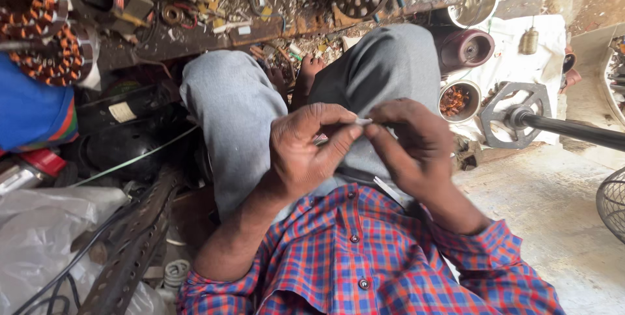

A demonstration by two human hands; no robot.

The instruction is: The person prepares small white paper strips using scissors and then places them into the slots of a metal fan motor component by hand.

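Observation:
My left hand [306,149] and my right hand [407,142] meet in front of my chest, over my grey trousers [234,113]. Together they pinch a small, thin white strip [362,122] between thumbs and fingertips. The strip is mostly hidden by the fingers. Another thin white strip [388,190] lies on my lap just below the right hand. My checked red and blue shirt [364,256] fills the bottom of the view.
A cluttered workbench [260,22] with metal parts and copper-wound stators [45,35] runs along the top. A fan stand with a round base [517,116] lies at right, near a bowl of copper scraps [456,100]. A perforated metal bar [133,243] and plastic sheeting [39,237] sit at lower left.

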